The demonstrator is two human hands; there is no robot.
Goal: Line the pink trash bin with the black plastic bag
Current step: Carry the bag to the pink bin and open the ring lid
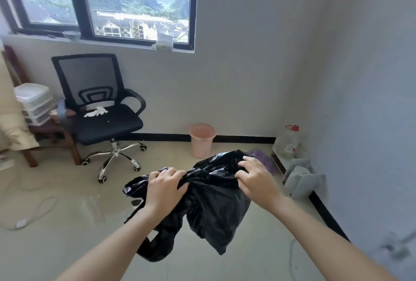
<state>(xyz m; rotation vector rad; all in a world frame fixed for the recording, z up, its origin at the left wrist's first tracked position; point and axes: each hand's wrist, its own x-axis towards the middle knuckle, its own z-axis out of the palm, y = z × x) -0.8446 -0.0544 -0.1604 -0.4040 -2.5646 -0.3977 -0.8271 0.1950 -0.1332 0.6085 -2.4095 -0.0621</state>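
Pink trash bin [202, 140] stands upright on the pale glossy tiled floor [67, 224], against the white wall [236, 66] where a black skirting strip runs, with nothing visible inside it from this angle. From the head view, one black plastic bag [211, 199] hangs in the air in front of it, well apart from the bin and nearer the person. The left hand [165, 187] is closed in a fist around a bunched part of the bag's upper edge; the right hand [256, 178] pinches and grips the crumpled plastic at the other side, fingers curled in. Below the hands the bag sags in loose folds, and a loop handle dangles under the left forearm.

Two bare forearms reach in from the bottom edge. One black mesh office chair [101, 105] on a chrome star base sits left of the bin, with one crumpled white tissue [96, 111] on its seat. Behind it a two-pane window [101, 3] with dark frames looks out on rooftops and green hills.

At the left edge one stack of white plastic drawers [33, 102] sits on a wooden stool, partly cut off. In the right corner one large clear jug [289, 142] with a red cap stands near some grey objects too blurred to name. A purple thing behind the right hand is mostly hidden.
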